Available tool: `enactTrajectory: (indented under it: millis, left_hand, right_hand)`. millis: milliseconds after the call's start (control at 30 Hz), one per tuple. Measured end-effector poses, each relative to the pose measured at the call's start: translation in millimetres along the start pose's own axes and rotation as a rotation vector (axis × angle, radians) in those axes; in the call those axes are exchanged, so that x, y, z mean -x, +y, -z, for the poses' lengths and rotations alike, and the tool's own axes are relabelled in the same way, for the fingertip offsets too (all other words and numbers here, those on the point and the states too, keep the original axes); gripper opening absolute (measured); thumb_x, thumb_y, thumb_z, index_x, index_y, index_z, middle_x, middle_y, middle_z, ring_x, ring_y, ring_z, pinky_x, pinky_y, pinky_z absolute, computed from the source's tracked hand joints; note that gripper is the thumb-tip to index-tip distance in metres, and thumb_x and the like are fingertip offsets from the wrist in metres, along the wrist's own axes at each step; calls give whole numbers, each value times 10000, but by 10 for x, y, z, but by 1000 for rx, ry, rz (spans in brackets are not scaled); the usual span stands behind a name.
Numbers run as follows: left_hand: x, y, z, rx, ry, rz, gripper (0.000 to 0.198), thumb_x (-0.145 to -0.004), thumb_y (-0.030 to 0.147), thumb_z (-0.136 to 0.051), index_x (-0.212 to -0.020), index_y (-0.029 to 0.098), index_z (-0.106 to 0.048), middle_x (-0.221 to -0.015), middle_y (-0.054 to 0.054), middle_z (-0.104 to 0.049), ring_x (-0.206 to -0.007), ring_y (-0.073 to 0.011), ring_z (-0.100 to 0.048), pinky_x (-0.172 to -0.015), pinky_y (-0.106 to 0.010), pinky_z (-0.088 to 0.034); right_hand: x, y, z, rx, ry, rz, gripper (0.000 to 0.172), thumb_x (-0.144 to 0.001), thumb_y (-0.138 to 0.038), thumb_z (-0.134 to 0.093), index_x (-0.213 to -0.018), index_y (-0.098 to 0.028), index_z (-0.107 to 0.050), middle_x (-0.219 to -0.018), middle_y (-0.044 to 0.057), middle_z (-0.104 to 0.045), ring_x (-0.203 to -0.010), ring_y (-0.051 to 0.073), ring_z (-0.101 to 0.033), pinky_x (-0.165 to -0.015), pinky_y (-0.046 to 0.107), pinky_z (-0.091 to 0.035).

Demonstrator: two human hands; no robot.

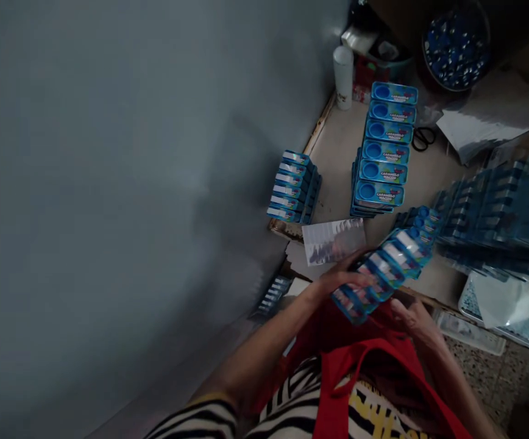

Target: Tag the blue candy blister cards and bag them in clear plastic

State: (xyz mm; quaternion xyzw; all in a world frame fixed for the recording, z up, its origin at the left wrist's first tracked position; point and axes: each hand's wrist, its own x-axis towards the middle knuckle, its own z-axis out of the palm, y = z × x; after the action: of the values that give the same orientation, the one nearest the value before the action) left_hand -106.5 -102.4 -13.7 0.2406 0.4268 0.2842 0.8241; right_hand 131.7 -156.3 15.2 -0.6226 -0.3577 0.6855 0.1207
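Both my hands hold a long row of blue candy boxes [386,265] above my lap. My left hand [340,277] is closed over the row's near end from the upper left side. My right hand [413,317] supports it from underneath, fingers curled round the boxes. The row slants up to the right and is slightly blurred. A clear plastic sheet [333,241] lies on the work surface just beyond my left hand.
A tall stack of blue boxes [383,152] stands on the table [337,146], with a smaller bundle [294,186] at its left by the grey wall. More blue boxes [497,210] lie at right. Scissors [423,138], a white bottle [343,76] and a bowl of blue caps [456,46] sit at the back.
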Motion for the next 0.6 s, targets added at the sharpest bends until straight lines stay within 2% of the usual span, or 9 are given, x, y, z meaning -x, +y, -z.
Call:
enactTrajectory:
  millis: [67, 133, 167, 233, 300, 400, 500, 567, 600]
  left_hand:
    - [370, -120, 271, 116, 166, 120, 822, -682, 339, -877, -1464, 258, -633, -1297, -90, -758, -1244, -357, -688, -1038, -443, -564]
    - [669, -158, 518, 192, 364, 157, 797, -694, 384, -866, -1439, 231, -626, -1173, -98, -786, -1002, -319, -762, -824, -392, -621]
    - [772, -121, 631, 210, 436, 117, 765, -705, 402, -857, -1413, 217, -631, -1109, -96, -789, -885, -286, -765, -734, -362, -621]
    - [861, 84, 849, 205, 524, -36, 691, -728, 415, -839, -1354, 196, -648, -992, -79, -776, -701, -214, -718, -594, -308, -594]
    - [809, 426, 1076, 146, 580, -203, 631, -724, 389, -839, -1296, 184, -672, -904, -57, -751, -617, -169, -663, -507, -268, -560]
    - [549, 985, 1429, -6, 571, -363, 532, -744, 352, -816, -1226, 163, -689, -919, -42, -746, -752, -184, -711, -617, -287, -628]
    - [196, 1340, 1706, -128, 615, -336, 430, -857, 378, -740, -1184, 105, -684, -886, -8, -740, -884, -190, -722, -812, -400, -662]
    - [-6, 1441, 1818, -202, 641, -268, 433, -898, 433, -709, -1139, 73, -708, -871, 1, -750, -919, -186, -719, -883, -483, -643]
    - [-74, 1466, 1857, -278, 694, -264, 447, -895, 467, -710, -1098, 69, -732, -862, 4, -759, -900, -183, -721, -870, -504, -638]
  right_hand:
    - [-132, -4, -110, -58, -88, -80, 681, -786, -801, -690, -1080, -191, -768, -602, -36, -519, -513, 131, -413, -456, 257, -357]
    - [-261, -40, -158, -102, -32, -89, 760, -771, -833, -687, -1162, -185, -753, -559, -67, -451, -476, 116, -352, -429, 245, -310]
    - [-311, -75, -164, -124, 20, -61, 772, -774, -836, -688, -1182, -183, -746, -553, -71, -444, -477, 113, -351, -439, 242, -310]
    - [-367, -172, -152, -177, 103, 7, 767, -771, -829, -711, -1181, -181, -735, -562, -72, -461, -492, 105, -366, -469, 239, -320]
    - [-370, -278, -136, -235, 143, 39, 767, -733, -807, -774, -1174, -183, -716, -592, -73, -489, -509, 94, -373, -490, 235, -333]
    - [-305, -375, -134, -304, 134, 28, 752, -644, -733, -887, -1130, -189, -704, -656, -62, -546, -532, 85, -401, -503, 236, -356]
    - [-202, -370, -116, -408, 146, 37, 706, -628, -631, -940, -1136, -215, -683, -708, -59, -581, -540, 75, -406, -502, 224, -341]
    - [-139, -346, -48, -495, 210, 67, 714, -624, -542, -964, -1193, -241, -654, -730, -66, -591, -547, 72, -401, -499, 210, -309]
    - [-115, -338, 8, -534, 262, 89, 729, -616, -493, -975, -1217, -253, -639, -746, -67, -601, -558, 74, -413, -502, 207, -304]
